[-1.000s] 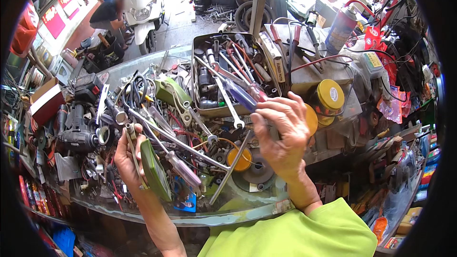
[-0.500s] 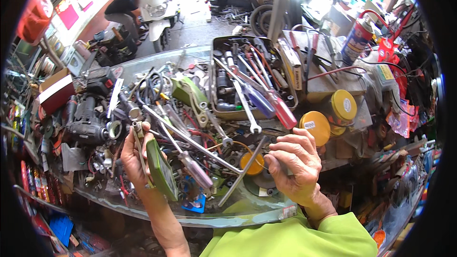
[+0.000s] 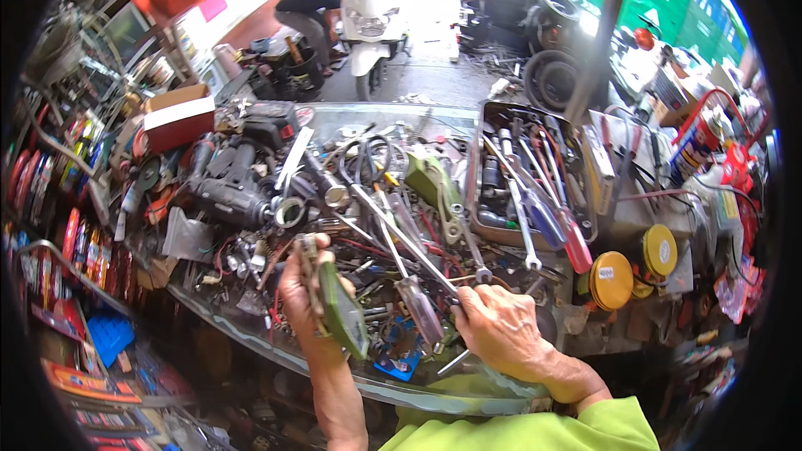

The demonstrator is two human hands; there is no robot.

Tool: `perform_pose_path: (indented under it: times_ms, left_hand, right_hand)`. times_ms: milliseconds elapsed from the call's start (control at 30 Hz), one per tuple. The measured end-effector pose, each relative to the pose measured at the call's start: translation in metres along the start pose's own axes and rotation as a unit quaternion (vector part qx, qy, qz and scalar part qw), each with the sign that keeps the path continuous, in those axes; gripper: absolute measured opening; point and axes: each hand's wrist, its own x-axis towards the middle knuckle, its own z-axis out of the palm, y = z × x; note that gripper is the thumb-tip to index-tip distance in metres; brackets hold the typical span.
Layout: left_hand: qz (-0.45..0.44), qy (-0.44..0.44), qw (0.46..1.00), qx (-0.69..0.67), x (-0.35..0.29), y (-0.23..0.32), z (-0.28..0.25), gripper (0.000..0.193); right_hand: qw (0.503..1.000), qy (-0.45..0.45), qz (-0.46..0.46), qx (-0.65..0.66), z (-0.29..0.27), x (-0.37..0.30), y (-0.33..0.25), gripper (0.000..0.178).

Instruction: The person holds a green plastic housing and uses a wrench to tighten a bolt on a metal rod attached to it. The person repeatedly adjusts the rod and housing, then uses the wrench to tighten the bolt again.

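Note:
My left hand [image 3: 305,301] is closed around a flat green case [image 3: 343,311] and a worn metal tool [image 3: 310,260] beside it; the tool's kind is unclear. Fingers bent, my right hand [image 3: 501,330] grips a slim metal bar [image 3: 454,362], whose lower end shows below the hand; the rest is covered. Close to its fingertips is the end of a long metal rod [image 3: 409,244]. Between the hands lies a screwdriver [image 3: 420,309] with a clear purplish handle. A combination wrench [image 3: 476,257] lies just beyond the right hand.
An open metal tool box [image 3: 535,234] holds screwdrivers, wrenches and sockets. Two yellow-lidded jars [image 3: 610,281] stand to its right. A black power drill [image 3: 236,192] and a red box [image 3: 179,119] are at left. Beyond the glass-topped table are a white scooter [image 3: 368,25] and a crouching person [image 3: 309,4].
The view has swung left. My right hand, previously raised with loosely curled fingers, has come down and left onto the metal bar and closed on it. My left hand still holds the green case and metal tool.

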Motion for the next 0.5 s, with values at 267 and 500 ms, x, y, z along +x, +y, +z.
perform_pose_path:
  times_ms: [267, 500]
  left_hand:
    - [-0.162, -0.134, 0.974, 0.080, 0.007, -0.006, -0.013, 0.044]
    - [-0.236, -0.135, 0.958, 0.089, 0.006, -0.019, -0.016, 0.040]
  right_hand:
    - [0.999, -0.017, 0.015, 0.035, -0.003, 0.005, -0.005, 0.020]
    - [0.998, 0.007, 0.015, 0.064, 0.006, 0.010, 0.001, 0.018]
